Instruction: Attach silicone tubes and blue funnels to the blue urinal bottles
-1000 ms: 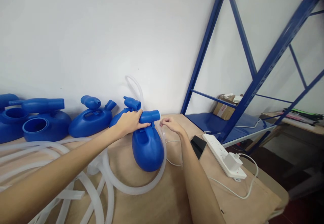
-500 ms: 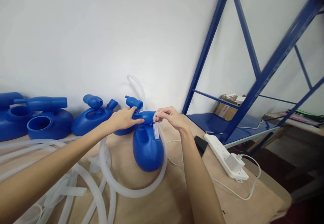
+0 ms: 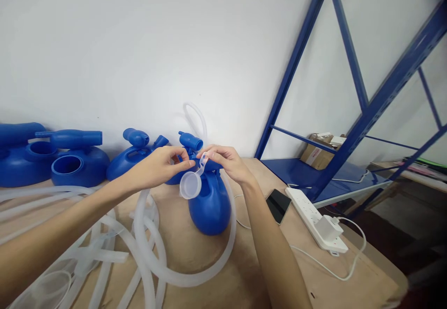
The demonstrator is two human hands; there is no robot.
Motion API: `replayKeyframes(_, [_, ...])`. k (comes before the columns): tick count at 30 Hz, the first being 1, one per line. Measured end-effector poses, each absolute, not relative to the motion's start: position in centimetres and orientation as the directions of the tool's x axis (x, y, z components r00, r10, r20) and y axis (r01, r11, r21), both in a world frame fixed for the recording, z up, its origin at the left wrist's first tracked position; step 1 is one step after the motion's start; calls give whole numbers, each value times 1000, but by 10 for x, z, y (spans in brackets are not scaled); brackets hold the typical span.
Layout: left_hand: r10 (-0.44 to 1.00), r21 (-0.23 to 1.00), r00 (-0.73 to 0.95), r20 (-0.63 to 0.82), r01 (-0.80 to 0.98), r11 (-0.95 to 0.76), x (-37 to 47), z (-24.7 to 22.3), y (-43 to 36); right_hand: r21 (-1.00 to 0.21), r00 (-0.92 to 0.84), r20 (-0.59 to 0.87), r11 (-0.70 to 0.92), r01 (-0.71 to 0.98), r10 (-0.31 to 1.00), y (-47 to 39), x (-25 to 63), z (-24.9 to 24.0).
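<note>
Between my hands, a translucent white cap [image 3: 190, 184] hangs by its strap in front of a blue plastic bottle [image 3: 210, 209]. My right hand [image 3: 228, 161] pinches the top of the strap above the bottle. Close beside it on the left is my left hand [image 3: 169, 162], its thumb and forefinger pressed together near the strap; what they hold, if anything, is too small to make out. The bottle's upper part is partly hidden behind my fingers. A clear hose [image 3: 190, 279] loops on the table around the bottle.
More blue bottles [image 3: 80, 162] stand along the wall on the left. Tangled clear tubes [image 3: 101, 253] lie at the front left. On the right are a phone [image 3: 278, 205], a white power strip [image 3: 307, 211] with a charger and cable, and a blue metal shelf [image 3: 289, 171].
My left hand has come off the blue bottle's top and its fingers have closed beside the strap. The cap has swung left and now faces me. The view has shifted slightly.
</note>
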State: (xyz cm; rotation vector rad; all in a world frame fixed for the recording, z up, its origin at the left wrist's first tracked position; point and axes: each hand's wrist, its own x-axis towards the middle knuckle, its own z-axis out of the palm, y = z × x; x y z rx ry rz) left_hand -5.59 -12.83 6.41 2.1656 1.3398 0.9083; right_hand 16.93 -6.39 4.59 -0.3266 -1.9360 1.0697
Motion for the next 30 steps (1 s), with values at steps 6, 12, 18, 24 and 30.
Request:
replayKeyframes(6, [903, 688, 334, 272, 589, -425, -61, 48, -112, -755, -504, 609, 642, -132, 613, -51, 172, 34])
replayKeyframes(12, [783, 533, 458, 421, 573, -622, -39, 46, -104, -727, -535, 620, 677, -116, 574, -49, 179, 36])
replayKeyframes(18, [798, 608, 479, 366, 526, -595, -15, 47, -91, -703, -296, 697, 704, -102, 653, -37, 195, 34])
replayKeyframes(24, [833, 442, 410, 371, 711, -547, 0, 49, -65, -726, -305, 655, 688, 0, 691, -26, 194, 31])
replayKeyframes(30, [891, 261, 281, 356, 886, -383, 3, 52, -32, -922, -150, 283, 312, 228, 947, 4, 229, -7])
